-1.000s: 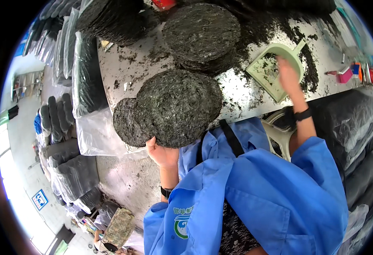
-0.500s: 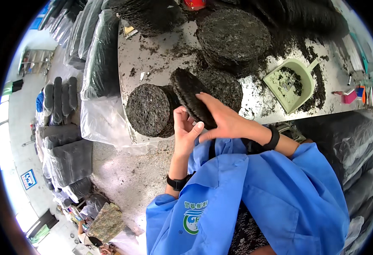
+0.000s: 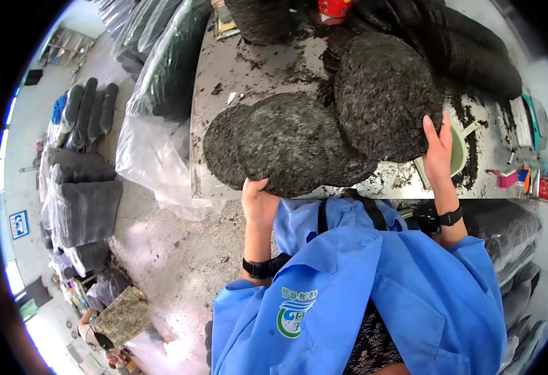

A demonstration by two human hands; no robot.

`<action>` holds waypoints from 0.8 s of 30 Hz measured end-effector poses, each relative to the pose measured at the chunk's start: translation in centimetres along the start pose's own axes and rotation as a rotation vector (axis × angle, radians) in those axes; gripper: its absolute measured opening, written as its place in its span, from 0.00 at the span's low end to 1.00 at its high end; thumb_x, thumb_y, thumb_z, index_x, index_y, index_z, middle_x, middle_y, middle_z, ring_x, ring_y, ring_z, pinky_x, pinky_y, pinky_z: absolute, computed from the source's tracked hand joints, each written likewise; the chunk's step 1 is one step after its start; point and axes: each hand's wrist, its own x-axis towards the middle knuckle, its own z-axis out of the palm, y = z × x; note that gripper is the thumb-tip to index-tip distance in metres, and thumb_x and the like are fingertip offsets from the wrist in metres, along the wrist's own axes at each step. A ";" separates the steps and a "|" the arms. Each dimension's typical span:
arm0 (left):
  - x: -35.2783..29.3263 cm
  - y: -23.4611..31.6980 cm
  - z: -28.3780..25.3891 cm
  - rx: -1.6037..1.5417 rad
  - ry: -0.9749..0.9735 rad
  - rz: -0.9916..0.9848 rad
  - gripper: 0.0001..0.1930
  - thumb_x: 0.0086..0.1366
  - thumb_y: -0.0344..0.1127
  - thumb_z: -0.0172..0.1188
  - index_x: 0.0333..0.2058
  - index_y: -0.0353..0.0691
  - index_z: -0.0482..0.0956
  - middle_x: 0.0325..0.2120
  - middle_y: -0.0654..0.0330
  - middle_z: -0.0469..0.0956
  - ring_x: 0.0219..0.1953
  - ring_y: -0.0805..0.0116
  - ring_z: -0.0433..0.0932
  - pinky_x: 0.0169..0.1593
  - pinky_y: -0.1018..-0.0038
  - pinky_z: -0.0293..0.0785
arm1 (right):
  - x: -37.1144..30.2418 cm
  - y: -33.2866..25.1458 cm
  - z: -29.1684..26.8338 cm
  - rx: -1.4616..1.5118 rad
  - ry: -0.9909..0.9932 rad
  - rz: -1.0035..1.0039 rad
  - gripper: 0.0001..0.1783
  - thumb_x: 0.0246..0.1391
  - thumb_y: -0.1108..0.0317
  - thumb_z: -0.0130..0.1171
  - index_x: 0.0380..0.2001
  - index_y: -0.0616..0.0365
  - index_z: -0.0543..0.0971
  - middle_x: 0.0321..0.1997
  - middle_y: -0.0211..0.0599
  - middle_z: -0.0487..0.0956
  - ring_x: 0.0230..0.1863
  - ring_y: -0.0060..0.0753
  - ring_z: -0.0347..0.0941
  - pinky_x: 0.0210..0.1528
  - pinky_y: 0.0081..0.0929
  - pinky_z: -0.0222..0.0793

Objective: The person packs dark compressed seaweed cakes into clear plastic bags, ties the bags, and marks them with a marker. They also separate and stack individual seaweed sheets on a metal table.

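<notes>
My right hand (image 3: 438, 149) grips the right edge of a round, dark, matted disc (image 3: 383, 94) and holds it up over the metal table (image 3: 236, 69). My left hand (image 3: 258, 201) grasps the near edge of a second large dark disc (image 3: 293, 144), which lies at the table's front edge. A smaller dark disc (image 3: 219, 150) peeks out from under it on the left. A pale green scoop-like tray (image 3: 459, 155) sits behind my right hand, partly hidden.
Stacks of dark discs (image 3: 468, 53) stand at the table's back. Plastic-wrapped bundles of discs (image 3: 161, 69) line the left side, and more grey stacks (image 3: 80, 200) lie on the floor. Small coloured items (image 3: 527, 178) sit at the table's right. Dark crumbs litter the table.
My hands have moved apart. The disc that both hands held on edge is now raised in my right hand, and my left hand has gone to the front disc.
</notes>
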 end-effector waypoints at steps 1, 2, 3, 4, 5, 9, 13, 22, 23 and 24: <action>-0.1 0.0 0.1 -0.023 -0.026 0.014 0.26 0.52 0.23 0.46 0.53 0.38 0.65 0.50 0.54 0.70 0.54 0.54 0.68 0.59 0.56 0.62 | -0.2 -0.4 -0.3 0.037 -0.037 -0.001 0.31 0.60 0.63 0.52 0.62 0.64 0.55 0.63 0.44 0.59 0.63 0.33 0.55 0.64 0.28 0.49; -0.3 0.2 0.2 -0.046 -0.050 0.026 0.27 0.52 0.24 0.47 0.55 0.38 0.64 0.51 0.54 0.69 0.55 0.54 0.67 0.59 0.56 0.62 | -0.3 -0.8 -0.4 0.078 -0.077 0.003 0.31 0.60 0.65 0.51 0.63 0.61 0.55 0.66 0.43 0.55 0.66 0.32 0.50 0.66 0.27 0.45; -0.6 0.4 0.5 -0.073 -0.075 0.059 0.25 0.56 0.24 0.46 0.55 0.37 0.64 0.52 0.53 0.68 0.56 0.54 0.66 0.60 0.55 0.61 | -0.5 -1.2 -0.3 -0.037 -0.069 -0.075 0.31 0.60 0.66 0.50 0.63 0.60 0.54 0.67 0.42 0.53 0.67 0.32 0.47 0.67 0.29 0.41; -0.9 0.4 1.5 -0.004 -0.060 0.133 0.24 0.57 0.24 0.46 0.55 0.36 0.64 0.52 0.53 0.68 0.56 0.55 0.66 0.60 0.55 0.61 | -1.0 -1.4 0.6 -0.144 -0.060 -0.145 0.31 0.60 0.67 0.50 0.64 0.59 0.53 0.68 0.41 0.51 0.68 0.32 0.44 0.68 0.30 0.38; -1.1 0.4 2.7 0.065 -0.044 0.208 0.23 0.58 0.24 0.46 0.55 0.36 0.64 0.52 0.53 0.68 0.55 0.56 0.67 0.61 0.55 0.61 | -1.2 -1.4 0.8 -0.117 -0.085 -0.139 0.32 0.60 0.68 0.50 0.64 0.58 0.52 0.69 0.39 0.49 0.70 0.33 0.39 0.69 0.31 0.33; -0.5 0.2 2.8 0.808 -0.181 0.352 0.24 0.59 0.20 0.44 0.56 0.39 0.65 0.55 0.52 0.64 0.58 0.59 0.63 0.62 0.59 0.59 | -2.2 -0.3 2.2 0.089 -0.181 0.083 0.32 0.60 0.69 0.49 0.65 0.52 0.52 0.70 0.37 0.47 0.70 0.32 0.39 0.68 0.29 0.39; -1.5 0.2 7.1 1.843 -0.758 0.527 0.33 0.46 0.18 0.45 0.54 0.49 0.71 0.65 0.53 0.50 0.68 0.50 0.40 0.67 0.57 0.40 | -4.1 -0.1 5.3 0.525 -0.252 0.331 0.24 0.64 0.70 0.41 0.63 0.52 0.56 0.66 0.33 0.56 0.63 0.29 0.57 0.62 0.26 0.56; -0.5 -0.1 3.7 0.775 -0.088 0.202 0.39 0.56 0.23 0.59 0.64 0.39 0.48 0.61 0.54 0.54 0.61 0.65 0.54 0.61 0.72 0.56 | -6.5 1.1 7.5 0.523 -0.248 0.570 0.22 0.65 0.67 0.36 0.62 0.52 0.58 0.61 0.32 0.65 0.58 0.25 0.63 0.56 0.25 0.64; -0.2 0.0 3.1 0.625 -0.044 0.151 0.39 0.56 0.22 0.59 0.63 0.40 0.49 0.61 0.54 0.54 0.61 0.64 0.55 0.61 0.71 0.57 | -6.8 1.6 7.7 0.422 -0.281 0.601 0.22 0.65 0.66 0.37 0.62 0.52 0.58 0.60 0.33 0.66 0.57 0.26 0.65 0.54 0.25 0.65; 0.1 0.6 2.5 0.598 0.007 0.192 0.39 0.55 0.22 0.59 0.63 0.40 0.50 0.61 0.54 0.54 0.60 0.63 0.56 0.60 0.71 0.58 | -6.8 1.4 7.7 0.377 -0.344 0.599 0.22 0.65 0.64 0.39 0.61 0.54 0.59 0.56 0.37 0.69 0.55 0.27 0.68 0.51 0.24 0.66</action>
